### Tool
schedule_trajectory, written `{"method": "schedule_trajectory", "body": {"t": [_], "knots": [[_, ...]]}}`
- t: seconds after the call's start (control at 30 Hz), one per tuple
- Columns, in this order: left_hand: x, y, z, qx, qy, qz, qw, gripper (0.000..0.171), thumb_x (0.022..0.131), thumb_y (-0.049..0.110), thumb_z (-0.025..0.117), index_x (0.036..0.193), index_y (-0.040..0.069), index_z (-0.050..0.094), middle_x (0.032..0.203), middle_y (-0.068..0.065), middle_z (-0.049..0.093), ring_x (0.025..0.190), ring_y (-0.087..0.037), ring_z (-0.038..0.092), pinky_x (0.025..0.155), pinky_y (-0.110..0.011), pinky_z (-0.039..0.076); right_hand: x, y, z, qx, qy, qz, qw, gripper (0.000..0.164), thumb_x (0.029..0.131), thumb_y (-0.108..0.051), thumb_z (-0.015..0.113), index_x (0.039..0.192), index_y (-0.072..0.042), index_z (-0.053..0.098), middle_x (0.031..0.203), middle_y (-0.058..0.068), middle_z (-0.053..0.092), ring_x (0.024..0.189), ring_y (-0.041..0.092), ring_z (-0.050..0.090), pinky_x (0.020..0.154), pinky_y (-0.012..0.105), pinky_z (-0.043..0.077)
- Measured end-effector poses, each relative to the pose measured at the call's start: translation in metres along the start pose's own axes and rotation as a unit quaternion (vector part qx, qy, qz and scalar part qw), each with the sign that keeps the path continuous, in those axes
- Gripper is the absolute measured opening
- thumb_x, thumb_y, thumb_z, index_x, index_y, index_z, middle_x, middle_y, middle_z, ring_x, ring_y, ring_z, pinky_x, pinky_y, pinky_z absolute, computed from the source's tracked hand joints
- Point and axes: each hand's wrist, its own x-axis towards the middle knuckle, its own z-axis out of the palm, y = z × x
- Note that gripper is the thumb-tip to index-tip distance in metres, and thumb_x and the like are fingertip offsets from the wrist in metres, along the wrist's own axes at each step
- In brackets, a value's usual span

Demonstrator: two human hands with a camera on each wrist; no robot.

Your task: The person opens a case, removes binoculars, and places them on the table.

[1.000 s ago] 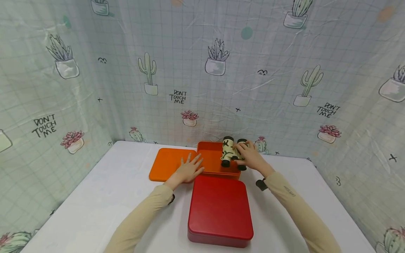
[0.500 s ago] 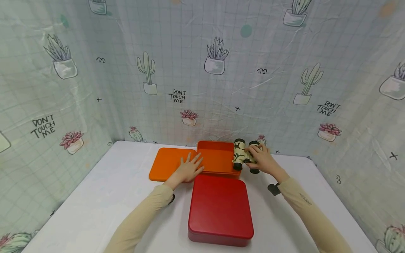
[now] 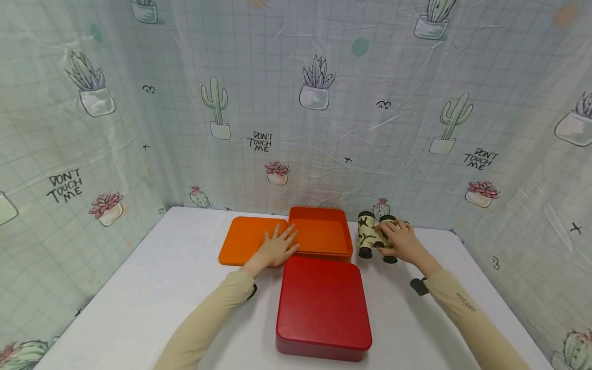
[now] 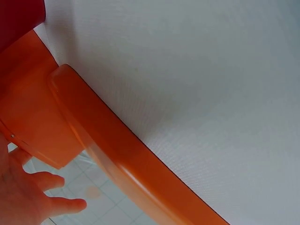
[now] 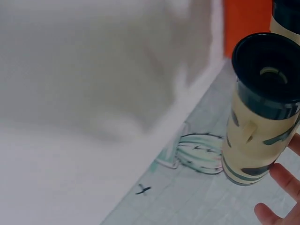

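My right hand (image 3: 403, 242) grips the right barrel of camouflage-patterned binoculars (image 3: 367, 231), to the right of the open orange box (image 3: 347, 237). In the right wrist view, fingertips (image 5: 282, 177) meet the tan barrel (image 5: 251, 133) below its black eyepiece. My left hand (image 3: 274, 248) lies with fingers spread where the orange lid (image 3: 240, 241) meets the box's left side. The left wrist view has this hand (image 4: 23, 192) at lower left, near the orange lid's edge (image 4: 117, 145) and the box wall (image 4: 37, 122).
A closed red box (image 3: 324, 308) stands in front of the orange box, between both forearms. All of this is on a white table (image 3: 139, 288). A cactus-print curtain (image 3: 296, 103) hangs behind the table and along both sides.
My right hand has carried the binoculars rightward, from over the orange box to beside it. The left hand, the lid and both boxes have stayed in place.
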Motion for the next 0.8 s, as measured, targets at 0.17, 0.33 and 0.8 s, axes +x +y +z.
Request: {"method": "schedule_trajectory", "body": {"t": [0.17,0.33,0.8], "knots": [[0.000,0.000,0.001,-0.001,-0.003,-0.002,1.0000,0.055,0.095,0.045,0.026,0.142,0.017,0.023,0.151,-0.002,0.011,0.135,-0.043,0.008,0.101,-0.066,0.012,-0.007,0.006,0.005,-0.007,-0.009,-0.016,1.000,0.044,0.071,-0.030,0.072,0.108,-0.015,0.054,0.108,0.006,0.056,0.101,0.036,0.042,0.079,0.061,0.033],[0.001,0.000,-0.001,-0.002,-0.003,-0.001,1.0000,0.056,0.095,0.046,0.025,0.142,0.017,0.023,0.151,-0.003,0.011,0.135,-0.043,0.008,0.101,-0.066,0.012,-0.009,0.011,0.012,-0.027,-0.010,-0.033,0.999,0.043,0.070,-0.030,0.073,0.105,-0.014,0.054,0.109,0.005,0.053,0.100,0.034,0.042,0.078,0.061,0.034],[-0.001,0.002,-0.002,0.000,0.001,0.004,1.0000,0.056,0.095,0.045,0.026,0.142,0.016,0.023,0.151,-0.004,0.013,0.135,-0.044,0.010,0.100,-0.067,0.013,-0.011,0.018,0.027,-0.026,-0.043,-0.044,0.998,0.047,0.069,-0.032,0.074,0.107,-0.015,0.054,0.112,0.005,0.055,0.099,0.033,0.044,0.072,0.056,0.038]]}}
